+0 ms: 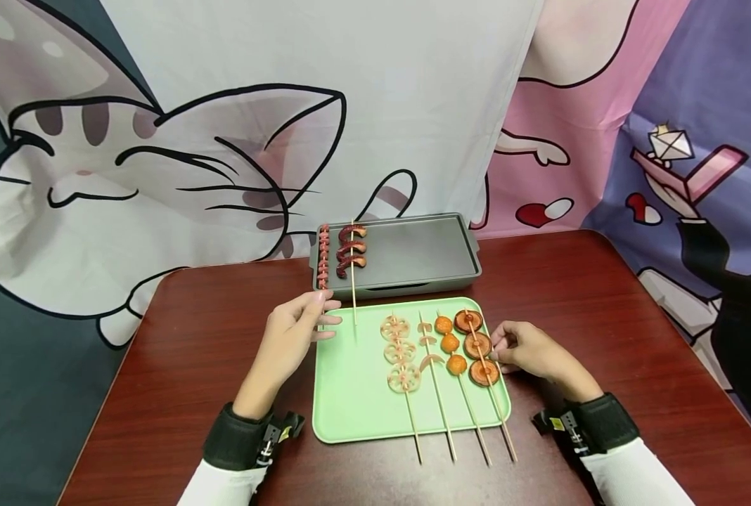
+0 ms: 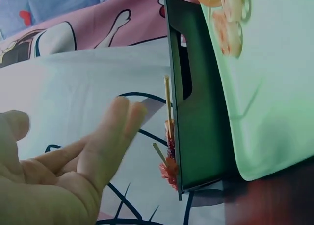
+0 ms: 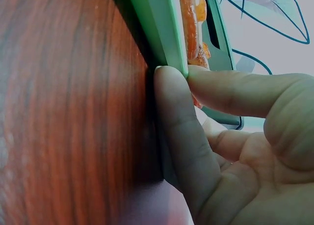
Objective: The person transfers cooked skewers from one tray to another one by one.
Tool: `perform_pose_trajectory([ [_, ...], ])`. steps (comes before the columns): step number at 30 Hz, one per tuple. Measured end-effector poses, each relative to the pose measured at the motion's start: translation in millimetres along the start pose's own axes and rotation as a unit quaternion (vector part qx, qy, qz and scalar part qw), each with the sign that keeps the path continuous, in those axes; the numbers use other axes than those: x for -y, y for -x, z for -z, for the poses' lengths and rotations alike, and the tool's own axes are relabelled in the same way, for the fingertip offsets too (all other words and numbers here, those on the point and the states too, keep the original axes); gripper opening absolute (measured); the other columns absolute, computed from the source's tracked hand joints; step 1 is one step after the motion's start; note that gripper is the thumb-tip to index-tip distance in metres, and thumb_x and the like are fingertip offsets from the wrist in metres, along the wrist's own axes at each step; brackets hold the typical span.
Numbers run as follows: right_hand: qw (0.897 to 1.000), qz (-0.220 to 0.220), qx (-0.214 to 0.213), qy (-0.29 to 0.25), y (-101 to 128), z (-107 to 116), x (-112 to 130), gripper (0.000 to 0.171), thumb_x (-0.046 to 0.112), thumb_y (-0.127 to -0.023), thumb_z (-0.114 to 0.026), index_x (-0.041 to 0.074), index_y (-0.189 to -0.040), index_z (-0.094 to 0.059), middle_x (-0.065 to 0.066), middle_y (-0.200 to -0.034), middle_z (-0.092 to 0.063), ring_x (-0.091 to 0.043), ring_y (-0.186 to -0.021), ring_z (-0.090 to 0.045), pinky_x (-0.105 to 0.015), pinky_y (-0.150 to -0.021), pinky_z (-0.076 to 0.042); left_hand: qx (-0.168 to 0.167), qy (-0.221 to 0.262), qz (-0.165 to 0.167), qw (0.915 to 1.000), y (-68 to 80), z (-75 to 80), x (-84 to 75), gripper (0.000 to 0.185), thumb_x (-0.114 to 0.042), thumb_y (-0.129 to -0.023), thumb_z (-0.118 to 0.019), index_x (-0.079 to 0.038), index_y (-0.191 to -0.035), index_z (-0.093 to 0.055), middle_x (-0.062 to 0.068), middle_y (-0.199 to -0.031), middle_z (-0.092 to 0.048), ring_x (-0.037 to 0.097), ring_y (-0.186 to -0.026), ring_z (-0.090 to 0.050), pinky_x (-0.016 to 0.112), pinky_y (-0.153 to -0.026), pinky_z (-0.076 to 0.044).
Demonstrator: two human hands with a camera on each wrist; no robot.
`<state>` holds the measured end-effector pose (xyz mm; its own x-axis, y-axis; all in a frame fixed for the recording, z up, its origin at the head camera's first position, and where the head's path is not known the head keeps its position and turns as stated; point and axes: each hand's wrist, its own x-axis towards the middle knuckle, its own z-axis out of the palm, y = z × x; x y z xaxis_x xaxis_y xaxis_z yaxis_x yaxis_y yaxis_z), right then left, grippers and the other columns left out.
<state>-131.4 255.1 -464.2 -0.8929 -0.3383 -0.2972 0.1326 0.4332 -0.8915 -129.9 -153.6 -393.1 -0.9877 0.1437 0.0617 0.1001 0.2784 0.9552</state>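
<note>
light: bright, even, overhead | shadows: soft | head: edge distortion | wrists: close-up blur, soft focus

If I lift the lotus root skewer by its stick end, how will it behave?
The lotus root skewer looks thin, so its stick may bend slightly. Three slices load the far end, so it will probably dip. The holed slices seem fragile and might spin or slip along the stick.

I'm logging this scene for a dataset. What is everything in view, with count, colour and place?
Table: one, dark red wood, under everything.
Green tray: one, near edge, centre.
Grey pan: one, behind the tray.
Skewers on tray: four; pale slices, pink pieces, orange balls, brown rounds.
Skewers on pan: two, reddish, left end.
Backdrop: one, cartoon cat print.
Left hand: fingers straight, at tray's far left corner.
Right hand: pinches tray's right rim.
</note>
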Motion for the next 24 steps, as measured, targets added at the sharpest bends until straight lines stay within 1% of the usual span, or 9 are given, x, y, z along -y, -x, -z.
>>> perform_pose_trajectory([
  [4,1.000,-0.001,0.001,-0.006,0,0,0,0.013,-0.010,-0.091,-0.061,-0.012,-0.103,-0.056,-0.013,-0.087,-0.063,-0.016,-0.077,-0.065,-0.029,-0.063,-0.064,-0.002,-0.035,0.020,0.9992,-8.2,-5.6,-0.4,0.051,-0.041,-0.108,-0.053,0.001,-0.136,-0.063,0.024,-0.122,-0.072,0.038,-0.103,-0.075,0.031,-0.073,-0.066],
  [11,1.000,-0.001,0.006,-0.008,0,1,1,0.014,-0.009,-0.091,-0.061,-0.012,-0.104,-0.056,-0.013,-0.087,-0.063,-0.016,-0.077,-0.065,-0.029,-0.064,-0.064,0.020,-0.053,0.059,0.9966,-18.1,-11.9,-4.9,0.045,-0.029,-0.107,-0.057,0.002,-0.139,-0.061,0.024,-0.122,-0.071,0.038,-0.103,-0.075,0.032,-0.071,-0.067],
  [16,1.000,0.003,0.005,-0.006,0,3,1,0.014,-0.008,-0.092,-0.061,-0.012,-0.104,-0.056,-0.013,-0.087,-0.063,-0.015,-0.077,-0.065,-0.028,-0.064,-0.064,0.024,-0.090,0.088,0.9918,-26.3,-19.7,-8.5,0.043,-0.023,-0.105,-0.061,0.002,-0.140,-0.060,0.022,-0.117,-0.073,0.035,-0.099,-0.076,0.031,-0.068,-0.066],
  [20,1.000,0.002,0.009,-0.005,1,3,0,0.014,-0.009,-0.092,-0.061,-0.012,-0.104,-0.056,-0.013,-0.087,-0.064,-0.014,-0.077,-0.065,-0.028,-0.064,-0.064,0.021,-0.106,0.119,0.9870,-32.1,-28.0,-7.9,0.041,-0.018,-0.102,-0.064,0.001,-0.139,-0.061,0.020,-0.110,-0.075,0.033,-0.094,-0.076,0.029,-0.065,-0.066],
  [24,1.000,0.005,0.011,-0.008,0,2,-2,0.013,-0.009,-0.091,-0.060,-0.012,-0.103,-0.056,-0.012,-0.086,-0.063,-0.014,-0.076,-0.065,-0.027,-0.064,-0.064,0.024,-0.127,0.121,0.9842,-36.4,-32.4,-6.6,0.039,-0.014,-0.101,-0.066,0.002,-0.137,-0.062,0.019,-0.105,-0.076,0.031,-0.089,-0.077,0.027,-0.062,-0.065],
])
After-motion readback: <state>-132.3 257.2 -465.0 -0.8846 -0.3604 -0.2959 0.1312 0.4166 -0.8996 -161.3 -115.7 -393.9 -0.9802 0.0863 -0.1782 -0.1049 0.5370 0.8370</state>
